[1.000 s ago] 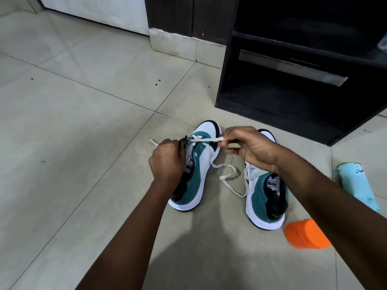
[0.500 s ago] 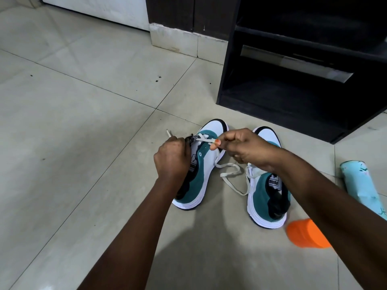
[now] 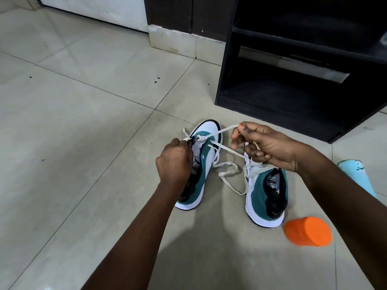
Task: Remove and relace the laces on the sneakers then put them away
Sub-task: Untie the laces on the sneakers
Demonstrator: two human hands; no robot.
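Sneakers in white and teal, a matched low-top pair with black collars, sit side by side on a pale tiled floor (image 3: 83, 122), just in front of a black open-shelved cabinet (image 3: 293, 105). The left sneaker (image 3: 206, 162) is the one being worked on, nearer the cabinet's left corner; the right sneaker (image 3: 265, 197) lies beside it with its own lace loose across the upper.

A person's left hand (image 3: 174, 160) is clenched around the tongue and eyelet edge of the left sneaker, pinching a short lace end there. The right hand (image 3: 266, 145), between the sneaker and the cabinet, pinches the flat off-white cotton lace (image 3: 227, 129) and draws it taut out of an upper eyelet; the slack trails in loops on the tiles between the two shoes.

The lace looks soft, limp and light, liable to twist or slip, so it is best taken close to its stiff tip for threading. The shoe seems light with a firm rubber sole and a pliable upper; holding it at the eyelet row or heel should steady it.

An orange plastic cup (image 3: 307, 231) lies on its side farther from the cabinet than the right sneaker, beside a pale blue patterned cylinder (image 3: 354, 174).
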